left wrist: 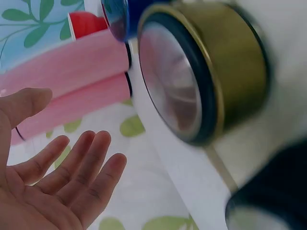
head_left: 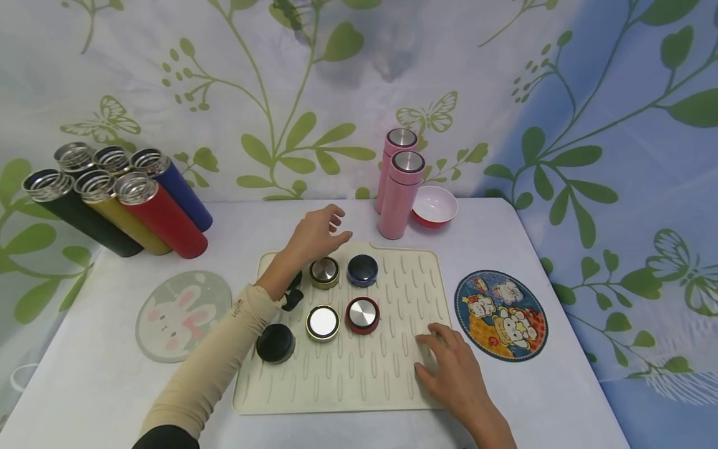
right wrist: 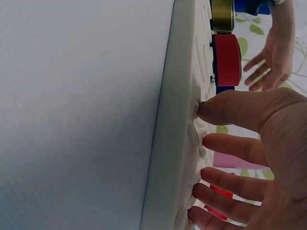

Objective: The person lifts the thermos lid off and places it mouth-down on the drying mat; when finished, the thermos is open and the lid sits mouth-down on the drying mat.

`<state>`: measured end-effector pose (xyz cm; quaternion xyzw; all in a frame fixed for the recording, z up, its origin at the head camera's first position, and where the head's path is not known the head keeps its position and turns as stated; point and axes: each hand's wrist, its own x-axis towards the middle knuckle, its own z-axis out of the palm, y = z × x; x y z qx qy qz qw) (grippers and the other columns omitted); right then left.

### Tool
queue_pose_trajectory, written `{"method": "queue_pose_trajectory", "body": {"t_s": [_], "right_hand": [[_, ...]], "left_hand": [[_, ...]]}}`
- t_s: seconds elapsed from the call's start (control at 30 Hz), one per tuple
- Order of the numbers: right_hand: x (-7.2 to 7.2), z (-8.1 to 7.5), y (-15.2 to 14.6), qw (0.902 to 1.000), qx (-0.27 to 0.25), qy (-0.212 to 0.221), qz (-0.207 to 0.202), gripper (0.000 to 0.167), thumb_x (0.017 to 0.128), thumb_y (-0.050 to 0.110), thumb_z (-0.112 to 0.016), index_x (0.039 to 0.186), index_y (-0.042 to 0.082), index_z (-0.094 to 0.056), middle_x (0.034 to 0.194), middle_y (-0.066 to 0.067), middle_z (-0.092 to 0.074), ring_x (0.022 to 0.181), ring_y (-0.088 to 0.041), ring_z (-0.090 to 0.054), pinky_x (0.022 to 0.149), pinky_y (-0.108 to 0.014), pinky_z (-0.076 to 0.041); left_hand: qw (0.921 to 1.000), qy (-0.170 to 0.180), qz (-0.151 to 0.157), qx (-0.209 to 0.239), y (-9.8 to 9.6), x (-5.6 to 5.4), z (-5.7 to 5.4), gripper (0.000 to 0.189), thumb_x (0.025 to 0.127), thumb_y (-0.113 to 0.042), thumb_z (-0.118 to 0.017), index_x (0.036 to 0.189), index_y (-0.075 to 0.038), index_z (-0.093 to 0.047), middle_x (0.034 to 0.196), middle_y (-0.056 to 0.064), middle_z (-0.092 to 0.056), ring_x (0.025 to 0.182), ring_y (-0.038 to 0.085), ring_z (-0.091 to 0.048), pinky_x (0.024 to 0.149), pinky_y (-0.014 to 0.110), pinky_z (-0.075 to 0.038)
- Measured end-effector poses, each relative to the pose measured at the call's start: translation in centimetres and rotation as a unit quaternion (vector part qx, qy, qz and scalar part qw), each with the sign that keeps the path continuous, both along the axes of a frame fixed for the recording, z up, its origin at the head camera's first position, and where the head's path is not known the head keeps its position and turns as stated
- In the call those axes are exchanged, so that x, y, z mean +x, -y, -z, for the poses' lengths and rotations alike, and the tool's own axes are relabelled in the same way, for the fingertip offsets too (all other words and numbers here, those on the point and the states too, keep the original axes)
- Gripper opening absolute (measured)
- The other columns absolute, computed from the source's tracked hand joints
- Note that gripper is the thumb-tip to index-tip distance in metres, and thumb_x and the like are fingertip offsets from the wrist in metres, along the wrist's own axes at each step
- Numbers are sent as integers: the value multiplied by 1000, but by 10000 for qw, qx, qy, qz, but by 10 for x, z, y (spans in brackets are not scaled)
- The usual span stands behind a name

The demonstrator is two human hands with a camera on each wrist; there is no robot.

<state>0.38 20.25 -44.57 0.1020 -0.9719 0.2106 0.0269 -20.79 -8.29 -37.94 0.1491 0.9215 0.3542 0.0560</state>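
My left hand [head_left: 318,232] reaches over the far edge of the cream ridged mat [head_left: 392,380], fingers apart and holding nothing. Below it lie a gold bottle lid [head_left: 324,272] and a blue lid [head_left: 363,270]; the gold one looms close in the left wrist view. Nearer me are a second gold-rimmed lid [head_left: 322,323], a red lid [head_left: 362,315] and a black lid [head_left: 275,343]. Another dark lid is partly hidden under my left wrist. My right hand [head_left: 453,371] rests its fingertips on the mat's right side. Two pink bottles [head_left: 399,199] with lids on stand beyond the mat.
At the back left, several lidless bottles stand grouped, among them a red bottle [head_left: 168,218] and a blue bottle [head_left: 187,199]. A red-and-white bowl [head_left: 434,207] sits beside the pink ones. A rabbit placemat [head_left: 182,315] and a cartoon placemat [head_left: 501,316] flank the mat.
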Motion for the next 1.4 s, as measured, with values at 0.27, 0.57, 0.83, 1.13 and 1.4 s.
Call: {"method": "queue_pose_trajectory", "body": {"t_s": [0.27, 0.57, 0.83, 1.13, 1.4], "right_hand": [[0, 1, -2, 9999, -89, -137, -52, 42, 68, 20, -89, 107, 12, -75, 126, -12, -59, 111, -32, -56, 91, -51, -48], [1, 0, -3, 9998, -151, -106, -23, 43, 68, 20, -90, 107, 13, -75, 127, -12, -59, 111, -32, -55, 90, -50, -48], [1, 1, -3, 9997, -243, -97, -8, 43, 68, 19, -90, 107, 13, -75, 128, -12, -59, 113, -32, -55, 93, -51, -47], [1, 0, -5, 9992, -296, -273, 8, 43, 66, 17, -91, 106, 12, -76, 126, -12, -60, 111, -32, -56, 91, -51, -48], [1, 4, -6, 9983, -393, -420, -54, 42, 65, 17, -91, 105, 12, -76, 124, -13, -61, 109, -32, -57, 89, -50, -48]], "left_hand": [[9997, -186, 156, -7, -36, -10, 5, 55, 91, -30, -72, 135, -4, -52, 124, 14, -65, 111, 28, -63, 91, 43, -50], [9984, -458, -60, 324, -70, -28, 4, 67, 88, -32, -74, 141, -3, -45, 129, 14, -59, 114, 26, -59, 92, 42, -49], [9961, -554, -523, 435, -96, -39, 1, 80, 85, -40, -78, 145, -4, -41, 133, 12, -56, 117, 24, -55, 95, 39, -48], [9908, -832, -1019, 325, -121, -41, -4, 81, 82, -44, -79, 142, -7, -39, 131, 9, -56, 115, 23, -55, 91, 39, -50], [9888, -977, -1127, 94, -123, -45, 2, 79, 83, -40, -79, 142, -5, -39, 126, 10, -54, 112, 23, -54, 91, 39, -50]]}}
